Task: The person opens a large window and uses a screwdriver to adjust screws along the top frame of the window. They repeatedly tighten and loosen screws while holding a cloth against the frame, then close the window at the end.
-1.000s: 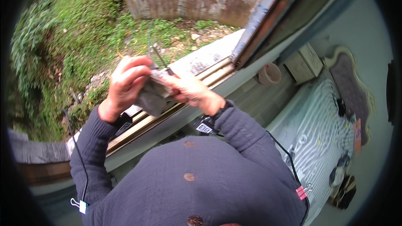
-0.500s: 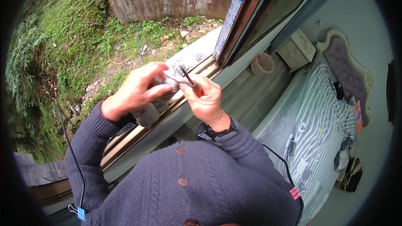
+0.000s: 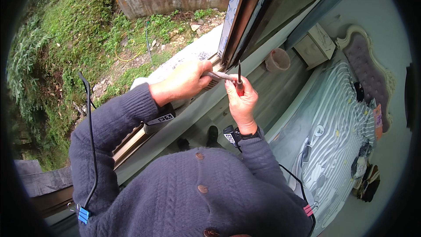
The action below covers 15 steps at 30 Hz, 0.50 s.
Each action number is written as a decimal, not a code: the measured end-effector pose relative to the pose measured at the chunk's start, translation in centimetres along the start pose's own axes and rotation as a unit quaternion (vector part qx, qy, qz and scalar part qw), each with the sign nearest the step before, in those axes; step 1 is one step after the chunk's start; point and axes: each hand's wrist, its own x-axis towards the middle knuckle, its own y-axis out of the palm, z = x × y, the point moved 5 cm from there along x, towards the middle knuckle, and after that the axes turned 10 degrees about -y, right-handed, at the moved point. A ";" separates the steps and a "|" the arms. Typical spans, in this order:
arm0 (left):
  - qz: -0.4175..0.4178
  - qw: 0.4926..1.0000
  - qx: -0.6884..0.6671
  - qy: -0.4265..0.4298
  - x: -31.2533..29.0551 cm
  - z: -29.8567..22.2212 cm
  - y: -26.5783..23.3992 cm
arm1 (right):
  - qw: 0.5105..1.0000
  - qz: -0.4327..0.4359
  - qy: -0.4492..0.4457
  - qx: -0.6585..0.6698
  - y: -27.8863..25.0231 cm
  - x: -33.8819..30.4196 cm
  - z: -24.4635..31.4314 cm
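My right hand point(image 3: 242, 107) is closed round a screwdriver point(image 3: 240, 89) with a reddish handle, its dark pointed shaft standing upward. A grey cloth point(image 3: 222, 76) stretches as a narrow twist between my two hands. Its right end meets my right fingertips beside the screwdriver. Fingers curled, my left hand point(image 3: 186, 80) grips the other end over the window sill. A dark-striped part of the cloth hangs just below the twist, and the rest is hidden behind my left hand and sleeve.
The open window's track point(image 3: 131, 142) runs diagonally under my left arm. A window frame point(image 3: 239, 22) with patterned film rises beyond my hands. Outside are a pale ledge point(image 3: 175, 65) and a grassy slope. Indoors stand a waste bin point(image 3: 278, 60), a white cabinet point(image 3: 314, 48) and a striped bed point(image 3: 326, 136).
Both hands have moved right, toward the room side. The cloth, bunched and hanging under my left hand before, is now drawn out between the hands. The screwdriver's shaft has turned more upright.
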 end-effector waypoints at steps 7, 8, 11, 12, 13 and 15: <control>-0.055 0.997 -0.048 0.003 1.5 0.7 1.5 | 0.996 0.014 0.083 -0.028 -3.6 -1.8 0.9; -0.047 0.997 -0.053 0.001 1.7 0.6 1.7 | 0.992 0.051 0.100 -0.049 -4.2 -2.3 1.3; -0.032 0.997 -0.048 -0.044 2.4 0.6 2.4 | 0.986 0.050 0.134 -0.083 -5.8 -2.9 2.1; -0.027 0.997 -0.041 -0.065 2.7 0.6 2.6 | 0.985 0.063 0.102 -0.125 -6.0 -2.8 2.6; -0.042 0.996 -0.038 -0.071 2.9 0.5 2.5 | 0.980 0.068 0.084 -0.164 -6.4 -2.8 3.2; -0.070 0.994 -0.029 -0.083 3.4 0.4 2.6 | 0.971 0.081 0.032 -0.222 -6.6 -2.5 4.3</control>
